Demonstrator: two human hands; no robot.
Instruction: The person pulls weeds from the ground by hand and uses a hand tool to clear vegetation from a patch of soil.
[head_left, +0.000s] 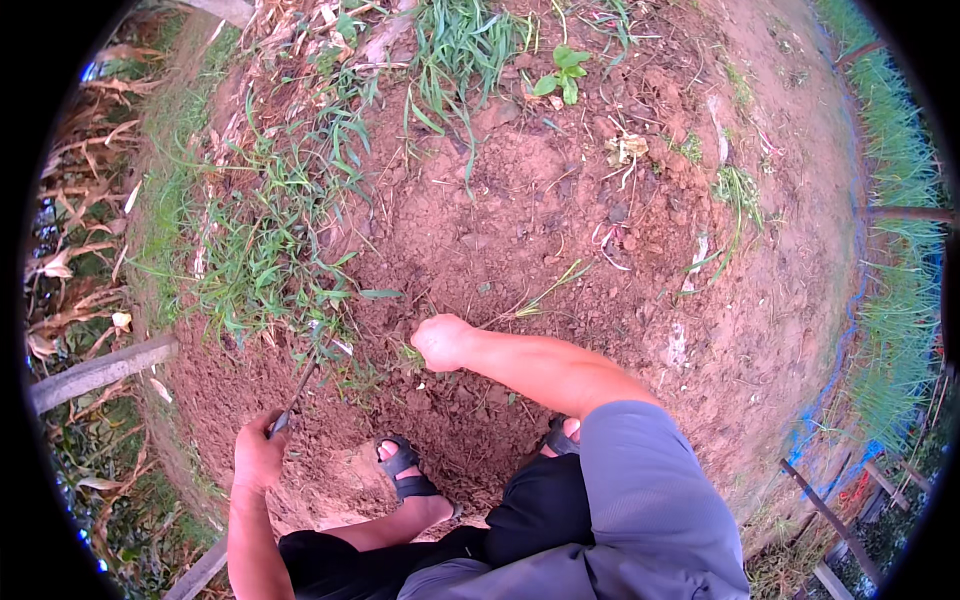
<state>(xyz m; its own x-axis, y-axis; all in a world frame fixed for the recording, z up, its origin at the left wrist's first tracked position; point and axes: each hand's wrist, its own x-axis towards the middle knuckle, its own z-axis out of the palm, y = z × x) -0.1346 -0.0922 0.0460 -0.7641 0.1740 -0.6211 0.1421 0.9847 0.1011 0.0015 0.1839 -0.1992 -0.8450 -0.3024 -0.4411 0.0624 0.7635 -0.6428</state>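
Observation:
My left hand (259, 450) is wrapped around the dark grip of a hand weeding tool (301, 386). The tool's thin shaft slants up to the lower edge of a green weed clump (262, 262), where leaves partly hide its head. In front of my feet, my right hand (442, 343) is a closed fist, low over loose reddish-brown soil (457, 405). Small green weeds (411, 358) poke out at the fist's left side; the fingers themselves are hidden from above.
Grass (469, 45) and a broad-leaved seedling (562, 73) grow farther ahead. Uprooted weeds (739, 195) lie to the right. Dry corn plants (82, 247) and a wooden post (105, 371) stand left. Blue netting (832, 390) edges a green crop bed (892, 300). My sandalled foot (405, 465) rests on soil.

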